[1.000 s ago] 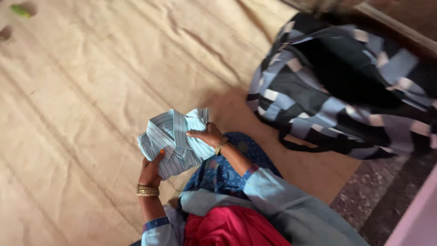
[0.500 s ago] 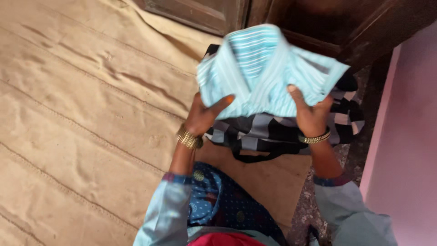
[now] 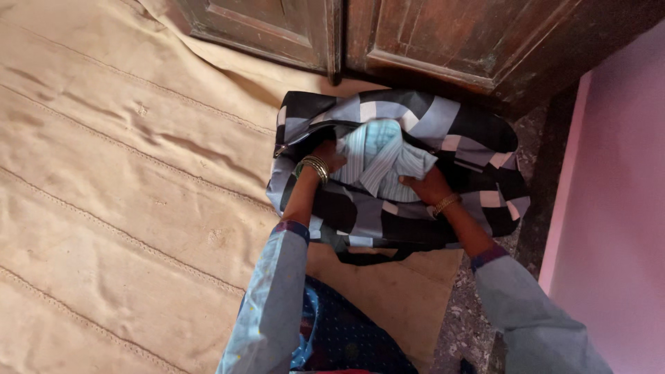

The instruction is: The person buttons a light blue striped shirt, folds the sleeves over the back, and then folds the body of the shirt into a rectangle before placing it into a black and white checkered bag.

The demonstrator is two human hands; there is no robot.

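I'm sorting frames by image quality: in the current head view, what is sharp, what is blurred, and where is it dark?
Head view: even, soft daylight, no glare; the beige stitched floor cloth and brown wooden door are sharp; the folded light-blue striped shirt is slightly motion-smeared between the left hand and right hand; the opening of the black-and-grey checked bag is in shadow.
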